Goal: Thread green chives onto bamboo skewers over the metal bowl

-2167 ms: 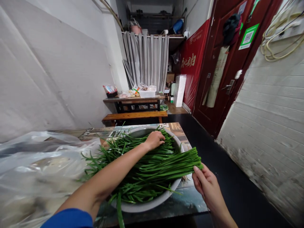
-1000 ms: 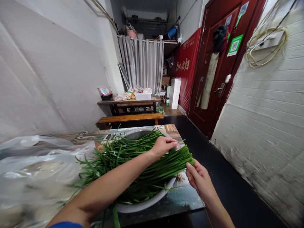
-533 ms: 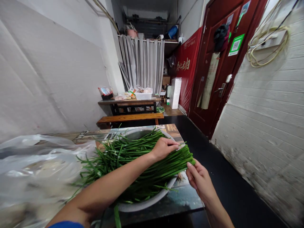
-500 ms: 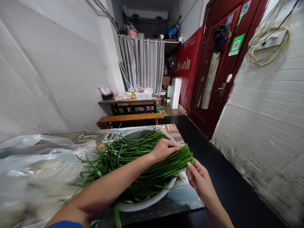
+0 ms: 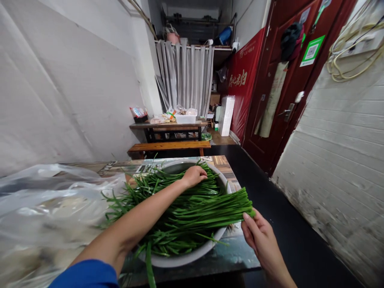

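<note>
Long green garlic chives [image 5: 180, 208] fill a round metal basin [image 5: 192, 258] and spill over its left rim. My right hand [image 5: 261, 232] is closed on the cut ends of a bunch that sticks out past the basin's right side, thumb in front. Inside the basin, my left hand [image 5: 194, 176] reaches across to the chives at the far side. Its fingers are curled and pinched down on stalks there, though the fingertips are partly hidden. A few leaves hang over the basin's front rim.
Beneath the basin is a wood-patterned table [image 5: 240, 250]. Clear plastic bags [image 5: 60, 220] with pale contents lie on the left. Beyond are a wooden bench [image 5: 171, 147] and another table [image 5: 168, 125] holding a white tub [image 5: 186, 117]. A red door [image 5: 270, 108] stands to the right.
My left hand has left the bunch's right end and moved left and back onto the chives in the basin. My right hand keeps its hold; the view has shifted slightly.
</note>
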Available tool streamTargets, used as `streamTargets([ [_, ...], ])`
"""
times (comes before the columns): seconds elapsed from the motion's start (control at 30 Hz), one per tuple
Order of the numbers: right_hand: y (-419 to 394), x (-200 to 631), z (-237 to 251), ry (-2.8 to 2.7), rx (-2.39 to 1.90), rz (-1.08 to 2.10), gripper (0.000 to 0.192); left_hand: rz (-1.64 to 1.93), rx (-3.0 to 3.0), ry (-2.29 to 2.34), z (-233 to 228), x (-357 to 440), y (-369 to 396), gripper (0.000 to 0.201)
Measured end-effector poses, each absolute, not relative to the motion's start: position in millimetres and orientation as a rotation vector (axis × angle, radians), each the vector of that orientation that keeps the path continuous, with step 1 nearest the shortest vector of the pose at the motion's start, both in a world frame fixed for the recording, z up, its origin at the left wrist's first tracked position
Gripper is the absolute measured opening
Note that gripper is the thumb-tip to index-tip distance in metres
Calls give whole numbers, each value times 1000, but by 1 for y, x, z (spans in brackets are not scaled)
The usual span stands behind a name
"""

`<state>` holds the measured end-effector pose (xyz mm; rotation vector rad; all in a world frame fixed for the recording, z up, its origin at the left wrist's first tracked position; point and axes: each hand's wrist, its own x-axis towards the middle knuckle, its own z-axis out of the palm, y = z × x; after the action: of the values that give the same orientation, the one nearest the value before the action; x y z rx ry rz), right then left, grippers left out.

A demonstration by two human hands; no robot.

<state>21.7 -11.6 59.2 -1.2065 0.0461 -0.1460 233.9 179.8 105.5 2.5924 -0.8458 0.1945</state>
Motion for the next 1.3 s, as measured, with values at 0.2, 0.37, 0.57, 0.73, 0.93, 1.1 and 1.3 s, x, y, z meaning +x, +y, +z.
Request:
streamTargets([
  [0.2,-13,24,57,50,-1223,-148,25,204,2606,-925,95,235,175,12],
  [0.37,-13,25,63,32,-1250,-131,24,174,2434,-758,109,227,173,19],
  [0.57,-11,29,75,-28,-1225,-110,24,126,2219,-743,130,194,159,21],
  [0.73,-10,29,80,-41,-1217,-107,24,36,2043,-725,138,164,137,25],
  [0.93,-11,29,78,-40,-1207,-106,24,-87,1961,-705,142,147,124,27],
  [1.1,-10,29,78,-45,-1197,-107,24,-95,1929,-699,140,145,124,26],
  [1.3,-10,29,75,-50,-1173,-112,24,-110,1930,-705,138,149,125,24],
])
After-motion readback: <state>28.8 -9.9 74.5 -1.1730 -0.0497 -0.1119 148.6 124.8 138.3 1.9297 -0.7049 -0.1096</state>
